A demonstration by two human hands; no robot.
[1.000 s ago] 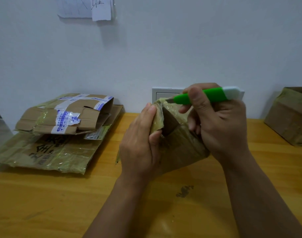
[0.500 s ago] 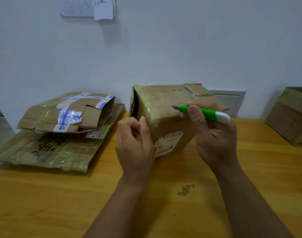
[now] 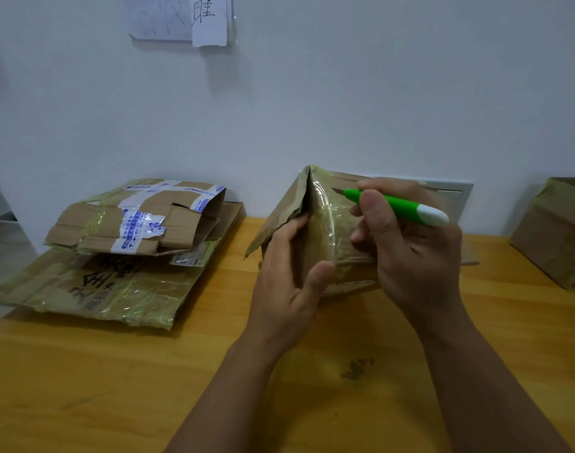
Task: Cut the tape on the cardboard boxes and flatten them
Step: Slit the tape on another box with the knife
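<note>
A: Where are the fingers?

B: The left hand [image 3: 287, 289] grips the box [image 3: 325, 230] by its raised corner; the right hand [image 3: 410, 250] is curled round the green knife [image 3: 394, 206], blade tip just beside the taped seam.

A: So which step?

B: Cutting, I'd judge. The box sits on the bench [image 3: 116, 387], not yet flat, beside the flattened pile [image 3: 122, 256]. Next: draw the blade along the tape, away from the left thumb.

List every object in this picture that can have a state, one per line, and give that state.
Box in hands: taped, one flap open, not yet flat.
Green knife: blade out, tip at the tape.
Left hand: grips the box.
Right hand: holds the knife.
Stack of boxes: flattened, on the table.
Box at right: standing, not flattened.
</note>
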